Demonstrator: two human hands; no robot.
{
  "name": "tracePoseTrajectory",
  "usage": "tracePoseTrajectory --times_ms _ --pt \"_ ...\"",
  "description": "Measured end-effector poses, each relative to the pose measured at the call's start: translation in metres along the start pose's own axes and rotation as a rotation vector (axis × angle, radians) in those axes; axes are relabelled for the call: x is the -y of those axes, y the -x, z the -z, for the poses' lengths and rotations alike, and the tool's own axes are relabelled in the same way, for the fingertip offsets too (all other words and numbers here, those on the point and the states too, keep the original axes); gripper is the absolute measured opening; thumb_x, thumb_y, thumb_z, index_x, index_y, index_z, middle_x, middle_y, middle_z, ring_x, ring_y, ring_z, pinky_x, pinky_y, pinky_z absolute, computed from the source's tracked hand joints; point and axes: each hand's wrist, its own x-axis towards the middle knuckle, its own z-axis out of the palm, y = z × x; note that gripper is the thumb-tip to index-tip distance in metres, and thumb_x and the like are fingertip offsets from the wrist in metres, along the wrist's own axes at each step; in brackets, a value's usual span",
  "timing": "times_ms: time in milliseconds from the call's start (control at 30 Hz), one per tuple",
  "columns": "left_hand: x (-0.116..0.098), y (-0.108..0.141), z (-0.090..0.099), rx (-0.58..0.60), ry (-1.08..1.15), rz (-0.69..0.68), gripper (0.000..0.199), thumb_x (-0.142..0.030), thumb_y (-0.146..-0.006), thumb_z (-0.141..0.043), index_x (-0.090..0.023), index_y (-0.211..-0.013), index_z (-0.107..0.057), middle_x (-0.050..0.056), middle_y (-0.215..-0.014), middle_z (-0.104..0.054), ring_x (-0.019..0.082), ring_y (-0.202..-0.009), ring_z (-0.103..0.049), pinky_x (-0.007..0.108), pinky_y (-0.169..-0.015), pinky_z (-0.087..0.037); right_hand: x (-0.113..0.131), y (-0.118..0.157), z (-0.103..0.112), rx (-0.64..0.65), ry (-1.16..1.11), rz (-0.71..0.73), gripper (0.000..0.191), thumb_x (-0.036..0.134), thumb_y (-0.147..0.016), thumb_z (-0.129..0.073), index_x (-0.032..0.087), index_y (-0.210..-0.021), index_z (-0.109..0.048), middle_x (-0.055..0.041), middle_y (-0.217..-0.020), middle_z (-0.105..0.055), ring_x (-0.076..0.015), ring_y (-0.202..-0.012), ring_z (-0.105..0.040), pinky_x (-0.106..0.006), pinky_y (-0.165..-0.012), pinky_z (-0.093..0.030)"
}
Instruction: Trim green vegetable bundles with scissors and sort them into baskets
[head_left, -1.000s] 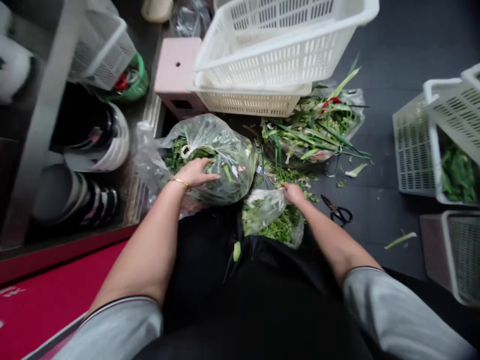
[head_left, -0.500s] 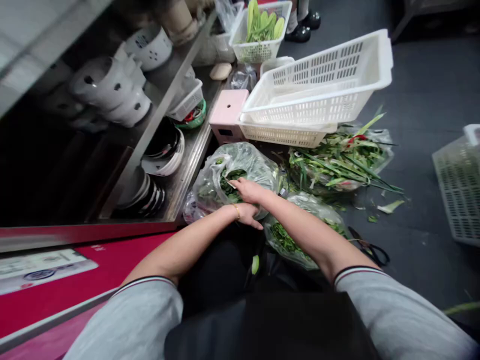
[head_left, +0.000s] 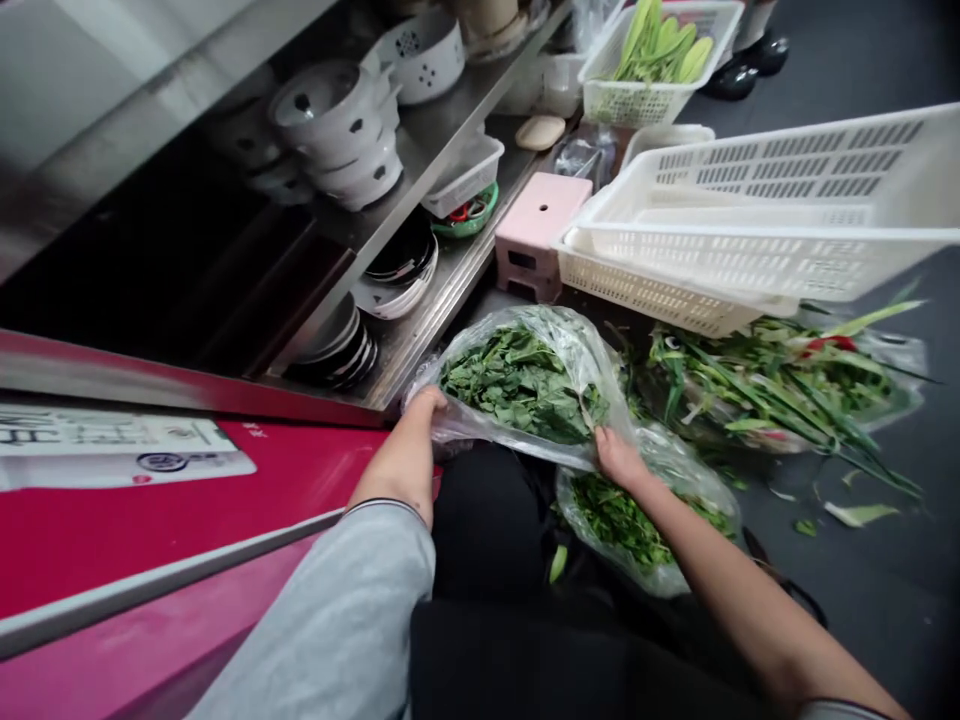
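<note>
A clear plastic bag lies wide-mouthed in front of me, full of dark leafy greens. My left hand grips the bag's rim on the left side. On the opposite side, my right hand is closed on the rim, its fingers partly hidden by the plastic. Just below my right forearm is a second plastic bag with chopped greens in it.
White perforated baskets stand beside a pink stool. Scallion trimmings lie on the dark floor at right, with scissors partly behind my forearm. Bowls fill the left shelf. Another person's shoes show at the top.
My hands have moved apart, from close together at the bag's opening to opposite sides of its rim. The bag's mouth is spread wide, baring the greens. My view has shifted left.
</note>
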Motion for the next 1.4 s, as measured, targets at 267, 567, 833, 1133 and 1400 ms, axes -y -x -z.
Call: tracePoseTrajectory --times_ms 267,567,833,1133,1400 --pt "-0.056 -0.052 -0.014 -0.135 -0.161 -0.225 0.123 -0.057 -0.053 -0.082 -0.028 -0.152 -0.016 0.019 -0.156 -0.021 0.043 -0.139 -0.025 0.056 -0.102 -0.037 -0.019 -0.024 -0.018 -0.173 -0.086 0.101 0.056 0.017 -0.082 -0.048 0.006 -0.136 -0.042 -0.0221 -0.138 -0.045 -0.0294 -0.123 -0.049 -0.040 -0.103 -0.043" --pt "-0.034 -0.022 -0.034 0.053 -0.322 -0.270 0.042 -0.040 -0.078 -0.065 -0.024 -0.116 -0.067 0.012 -0.116 -0.066 0.030 -0.109 -0.061 0.035 -0.088 -0.045 -0.007 0.021 -0.001 -0.355 -0.101 0.155 0.050 0.021 -0.083 -0.047 0.007 -0.131 -0.046 -0.0212 -0.134 -0.047 -0.0297 -0.121 -0.050 -0.042 -0.104 -0.043" --pt "-0.045 0.038 0.013 -0.182 -0.353 -0.342 0.026 -0.032 -0.082 -0.058 -0.018 -0.096 -0.074 0.015 -0.107 -0.070 0.032 -0.114 -0.057 0.043 -0.098 -0.038 -0.008 0.113 0.057 -0.654 -0.116 0.106 0.048 0.027 -0.086 -0.048 0.007 -0.130 -0.049 -0.0220 -0.129 -0.049 -0.0305 -0.122 -0.049 -0.044 -0.104 -0.042" --pt "-0.102 0.122 0.189 -0.501 -0.069 -0.684 0.034 -0.040 -0.081 -0.059 -0.013 -0.096 -0.073 0.011 -0.091 -0.072 0.024 -0.091 -0.065 0.031 -0.083 -0.049 0.015 0.181 0.100 -0.550 -0.414 0.156 0.044 0.033 -0.088 -0.048 0.017 -0.129 -0.052 -0.0141 -0.117 -0.059 -0.0210 -0.096 -0.064 -0.035 -0.088 -0.052" --pt "-0.155 0.227 0.228 -0.002 0.567 -0.928 0.032 -0.037 -0.062 -0.078 -0.012 -0.080 -0.070 0.004 -0.070 -0.068 0.018 -0.067 -0.064 0.034 -0.071 -0.054 0.048 0.163 0.193 -0.770 -0.627 0.189 0.099 0.036 -0.053 -0.083 0.010 -0.140 -0.043 -0.0187 -0.143 -0.043 -0.0325 -0.133 -0.038 -0.046 -0.112 -0.029"
